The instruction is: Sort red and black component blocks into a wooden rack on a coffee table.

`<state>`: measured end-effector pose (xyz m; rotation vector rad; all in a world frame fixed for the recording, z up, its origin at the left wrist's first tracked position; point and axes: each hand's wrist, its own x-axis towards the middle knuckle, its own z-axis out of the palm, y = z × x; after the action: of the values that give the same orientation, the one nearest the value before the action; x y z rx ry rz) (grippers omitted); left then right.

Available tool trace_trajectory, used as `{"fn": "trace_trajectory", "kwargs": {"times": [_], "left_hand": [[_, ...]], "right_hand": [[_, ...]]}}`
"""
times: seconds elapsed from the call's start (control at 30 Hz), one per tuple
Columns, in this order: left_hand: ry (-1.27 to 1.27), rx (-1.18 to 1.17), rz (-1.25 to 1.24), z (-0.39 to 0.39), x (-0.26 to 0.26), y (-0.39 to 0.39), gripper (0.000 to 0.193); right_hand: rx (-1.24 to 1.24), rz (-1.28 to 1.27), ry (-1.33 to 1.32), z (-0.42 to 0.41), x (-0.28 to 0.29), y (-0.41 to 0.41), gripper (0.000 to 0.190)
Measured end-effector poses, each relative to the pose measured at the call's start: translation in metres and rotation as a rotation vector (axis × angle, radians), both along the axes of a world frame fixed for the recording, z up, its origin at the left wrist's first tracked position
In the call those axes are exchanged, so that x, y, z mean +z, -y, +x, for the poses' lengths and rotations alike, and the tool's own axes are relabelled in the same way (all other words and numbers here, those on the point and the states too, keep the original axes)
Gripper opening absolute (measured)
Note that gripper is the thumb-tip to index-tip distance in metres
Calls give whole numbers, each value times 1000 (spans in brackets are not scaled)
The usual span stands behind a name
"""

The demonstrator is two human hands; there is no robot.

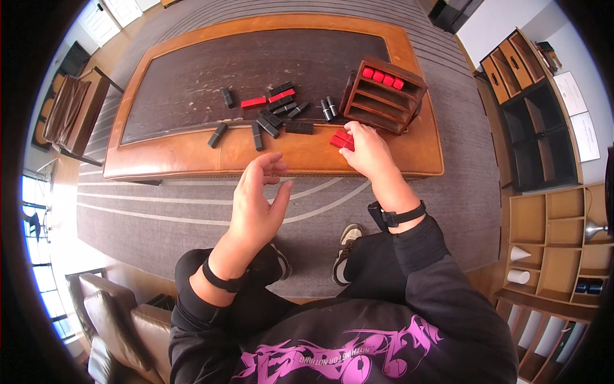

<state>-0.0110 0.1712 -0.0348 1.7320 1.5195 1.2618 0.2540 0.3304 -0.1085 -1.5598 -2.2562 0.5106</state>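
Observation:
My right hand (367, 150) has its thumb and fingers around the right side of red lipstick tubes (341, 139) lying on the desk's tan leather border. My left hand (259, 197) is raised before the desk's near edge, fingers apart, holding nothing. A small wooden rack (383, 96) with several shelves stands just beyond my right hand; red tubes (383, 78) fill part of its top shelf, ends outward. Two black and silver lipstick tubes (329, 108) stand left of the rack. Several black tubes (268, 124) and red tubes (253, 102) lie scattered on the desk's middle.
The large desk (230, 161) has a worn dark inset. A brown chair (76, 113) stands beyond its left end. Behind on the left is a leather armchair (115, 321). Wooden shelving (549, 240) lines the right side. My feet are on the grey carpet (168, 206).

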Motion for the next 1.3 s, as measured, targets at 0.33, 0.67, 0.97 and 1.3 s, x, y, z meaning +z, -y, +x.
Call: {"fn": "trace_trajectory", "kwargs": {"times": [0.33,0.67,0.97,1.3], "left_hand": [[5,27,-6,-5,3,0,57],[270,-228,-75,-5,4,-1,43],[393,-312,-179,-6,0,-2,32],[-26,-27,-285,-3,-3,-4,41]], "right_hand": [[437,-504,-895,-22,34,17,70],[656,-1103,-1356,-45,36,52,77],[651,-1189,-1323,-42,44,53,84],[516,-489,-964,-42,41,54,39]]}}
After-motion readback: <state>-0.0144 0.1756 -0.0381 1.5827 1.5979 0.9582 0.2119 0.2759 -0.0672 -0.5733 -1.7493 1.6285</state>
